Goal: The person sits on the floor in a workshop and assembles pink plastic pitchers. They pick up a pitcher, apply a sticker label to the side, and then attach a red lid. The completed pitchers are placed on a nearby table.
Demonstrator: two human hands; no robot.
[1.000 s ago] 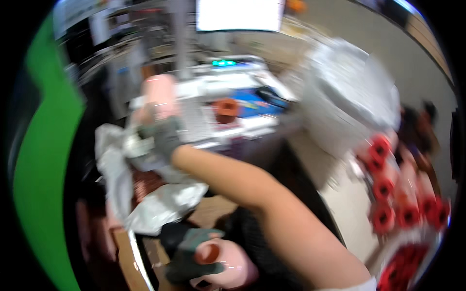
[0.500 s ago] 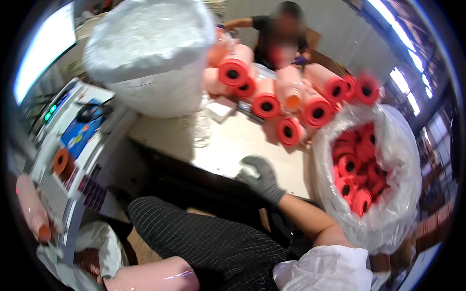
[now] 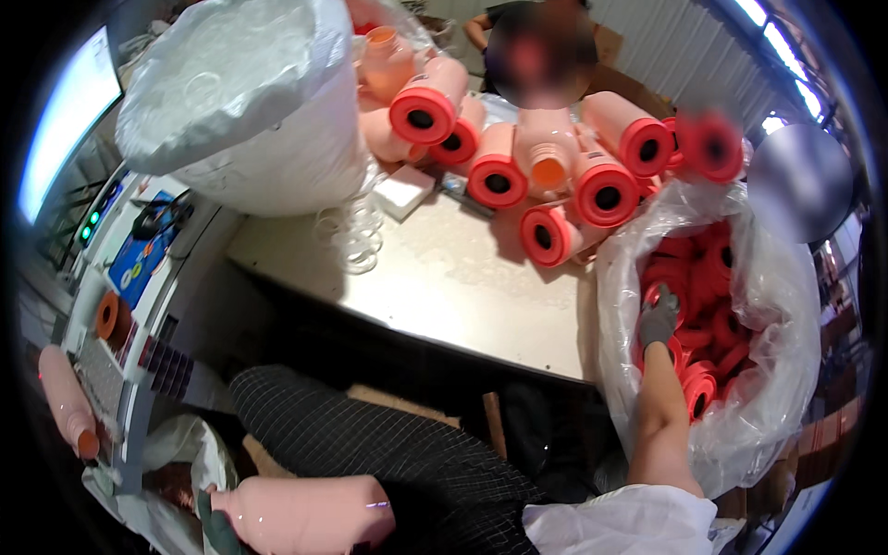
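Observation:
A pink plastic bottle (image 3: pixel 305 514) lies on its side at the lower left by my lap. My left hand (image 3: pixel 218 529), in a dark glove, is closed round its neck end; the fingers show only in part. My right hand (image 3: pixel 659 321), in a grey glove, reaches into the clear plastic bag (image 3: pixel 775 342) on the right. Its fingers are closed on a red round lid (image 3: pixel 654 294). Many more red lids with black centres (image 3: pixel 700 393) fill the bag around it.
Pink bottles with red lids (image 3: pixel 606 196) lie across the far side of the white table (image 3: pixel 444 296). A white sack (image 3: pixel 268 171) holds clear rings; loose rings (image 3: pixel 357 250) and a small white box (image 3: pixel 404 191) are beside it. A person (image 3: pixel 499 28) sits opposite.
My right hand has moved right from over the table edge into the bag of red lids. My left hand has come into view at the bottle's neck, and the bottle has shifted slightly right.

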